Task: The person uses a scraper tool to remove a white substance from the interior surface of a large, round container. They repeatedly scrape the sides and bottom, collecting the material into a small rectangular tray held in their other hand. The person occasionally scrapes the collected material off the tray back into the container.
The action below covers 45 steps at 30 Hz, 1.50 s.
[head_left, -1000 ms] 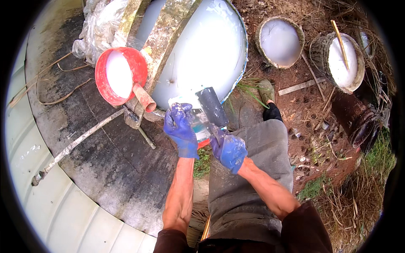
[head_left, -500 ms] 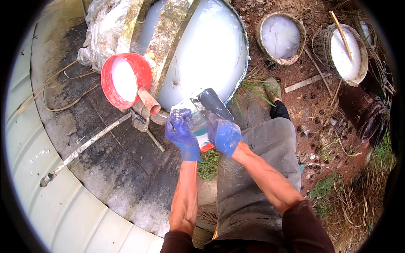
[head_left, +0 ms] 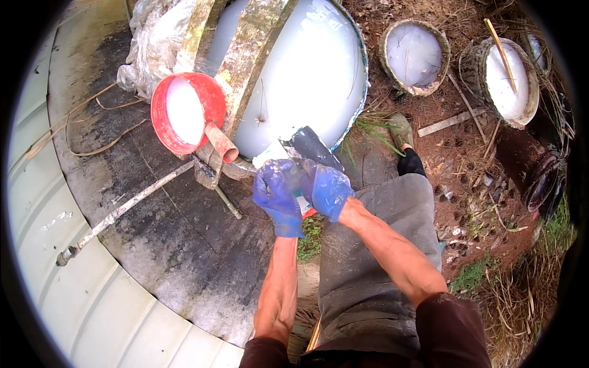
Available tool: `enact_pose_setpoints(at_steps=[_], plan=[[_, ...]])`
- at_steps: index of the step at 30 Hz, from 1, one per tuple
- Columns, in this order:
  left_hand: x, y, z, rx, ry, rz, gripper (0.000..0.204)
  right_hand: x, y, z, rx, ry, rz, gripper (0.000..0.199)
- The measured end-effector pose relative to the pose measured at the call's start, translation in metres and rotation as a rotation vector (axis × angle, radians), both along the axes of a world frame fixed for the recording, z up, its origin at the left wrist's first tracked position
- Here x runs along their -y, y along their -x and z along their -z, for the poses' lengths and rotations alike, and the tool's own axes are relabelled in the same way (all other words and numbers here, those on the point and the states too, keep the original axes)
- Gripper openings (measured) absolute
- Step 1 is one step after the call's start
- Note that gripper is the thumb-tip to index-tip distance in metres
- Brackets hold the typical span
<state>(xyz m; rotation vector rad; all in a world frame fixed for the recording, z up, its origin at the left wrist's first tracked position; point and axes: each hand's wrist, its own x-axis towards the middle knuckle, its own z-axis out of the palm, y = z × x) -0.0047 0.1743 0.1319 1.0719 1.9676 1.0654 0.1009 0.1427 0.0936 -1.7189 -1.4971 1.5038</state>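
My left hand [head_left: 276,193] and my right hand [head_left: 329,190], both in blue gloves smeared with white, come together over the near rim of a large round tub [head_left: 365,80] of milky white liquid. From my right hand juts a dark, straight-edged piece [head_left: 313,147], held over the rim; its exact kind is unclear. The fingers of my left hand are curled in beside it, next to a whitish, wet-looking patch [head_left: 270,153]; what they grip is hidden. Below and between the hands shows a bit of a white and red container [head_left: 307,208], mostly covered.
Wooden planks [head_left: 248,58] lie across the tub. On them leans a red bucket [head_left: 215,101] with a tube spout, holding white liquid. Crumpled clear plastic [head_left: 153,49] sits beside. Two round buckets [head_left: 385,61] [head_left: 535,92] of white liquid stand right; a stick [head_left: 500,52] rests in one.
Both hands have shifted slightly to the right in the picture, and my left hand has drawn closer to my right. The view itself has also moved a little.
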Motion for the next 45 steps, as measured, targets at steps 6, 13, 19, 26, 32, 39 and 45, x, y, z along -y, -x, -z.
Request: enact_pose_setpoints(at_steps=[6,13,19,26,32,39,45], plan=[[0.011,-0.02,-0.009,0.046,-0.015,-0.046,0.032,-0.023,-0.025,0.018,-0.723,0.602,0.425,0.018],[0.024,-0.021,-0.016,0.057,0.037,-0.069,0.03,-0.026,-0.043,-0.025,-0.295,0.281,0.129,0.031],[0.029,-0.016,-0.017,-0.072,-0.049,0.05,0.026,-0.012,-0.03,-0.03,-0.078,0.189,-0.074,0.03],[0.029,-0.017,-0.018,-0.082,-0.049,0.045,0.022,-0.039,-0.014,-0.037,0.066,0.0,-0.269,0.024],[0.034,-0.011,-0.009,0.02,0.003,-0.001,0.022,-0.04,-0.051,-0.004,-0.936,0.723,0.495,0.019],[0.02,-0.004,-0.01,0.123,-0.013,-0.084,0.029,0.045,-0.042,-0.038,-0.206,0.247,0.092,0.026],[0.006,-0.005,-0.018,0.143,0.069,-0.193,0.034,0.049,-0.03,-0.043,-0.137,0.294,0.087,0.035]])
